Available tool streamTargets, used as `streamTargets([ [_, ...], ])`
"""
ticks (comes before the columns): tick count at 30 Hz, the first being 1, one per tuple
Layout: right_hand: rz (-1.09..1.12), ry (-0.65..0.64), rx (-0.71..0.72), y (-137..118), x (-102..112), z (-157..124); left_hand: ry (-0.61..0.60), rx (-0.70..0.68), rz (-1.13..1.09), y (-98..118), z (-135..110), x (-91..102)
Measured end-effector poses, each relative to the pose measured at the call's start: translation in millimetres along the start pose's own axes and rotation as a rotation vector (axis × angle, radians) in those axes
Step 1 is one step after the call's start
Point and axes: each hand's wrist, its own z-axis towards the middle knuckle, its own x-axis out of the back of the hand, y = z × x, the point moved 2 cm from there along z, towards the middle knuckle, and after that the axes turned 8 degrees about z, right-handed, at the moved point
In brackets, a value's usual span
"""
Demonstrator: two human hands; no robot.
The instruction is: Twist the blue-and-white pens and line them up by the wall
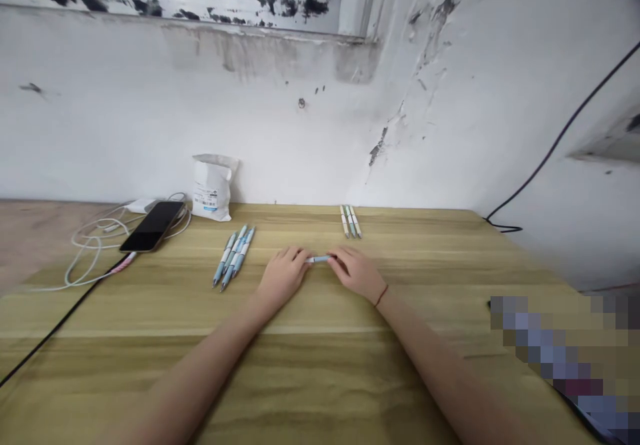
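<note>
**Both your hands pinch one light-blue pen on the counter**

In the head view, your left hand [284, 275] and your right hand [356, 273] sit close together above the wooden counter [150, 338], with a light-blue pen [319, 259] lying crosswise between them. Your left grip is closed on the pen's left end and your right grip on its right end. The fingers hide both ends, and you can't tell whether the pen touches the counter. A red string bracelet [381, 295] circles your right wrist.

Taking that held pen as your landmark, four blue-and-white pens [234, 257] lie close together to its left, just beyond your left hand, though they overlap enough to make the count less than certain. Three cream-and-green pens [351, 221] lie side by side ahead of it and slightly right.

The only container, a white labelled pouch [211, 188], stands upright ahead and left of the held pen, against the wall [150, 118]. Its contents are hidden. Farther left of the held pen, a black smartphone [152, 226] lies on a loose tangle of white cable [90, 245]. A black cable [65, 315] runs across the counter's left side. A pixelated patch [555, 358] hides the lower right corner.
</note>
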Motion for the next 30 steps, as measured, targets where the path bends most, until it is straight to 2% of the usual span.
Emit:
streamTargets([
  [7,-0.025,-0.031,-0.017,2.8,-3.4,0.0,-0.011,-0.01,-0.019,2.8,-0.8,5.5],
  [17,0.027,0.006,-0.009,3.1,-0.7,-0.2,0.017,-0.051,-0.085,4.6,-1.8,3.3],
  [30,0.023,0.031,-0.015,3.7,0.3,0.9,0.018,-0.027,-0.095,3.9,-2.0,3.6],
])
